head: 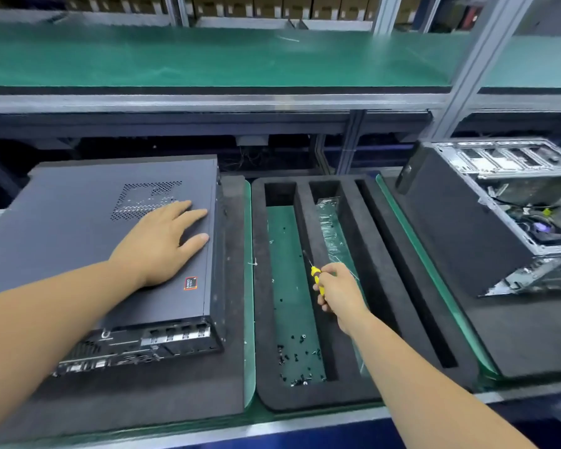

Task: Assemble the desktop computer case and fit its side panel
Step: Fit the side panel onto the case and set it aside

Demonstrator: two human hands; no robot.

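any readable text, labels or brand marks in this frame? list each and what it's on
"AMD": top line of the small red-framed sticker on the side panel of the closed computer case, just right of the left hand lying flat on the panel.
The sticker's second line is too small and blurred to read.
Markings on the case's rear port panel: too small to read.
Cartons on the top shelf: no legible print.
Screwdriver in the right hand: no visible text.

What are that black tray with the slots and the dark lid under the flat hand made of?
The black tray looks like soft matte foam: rounded cut edges, fuzzy surface. The side panel under the left hand seems painted sheet metal: thin, flat, satin grey, with punched vent holes.
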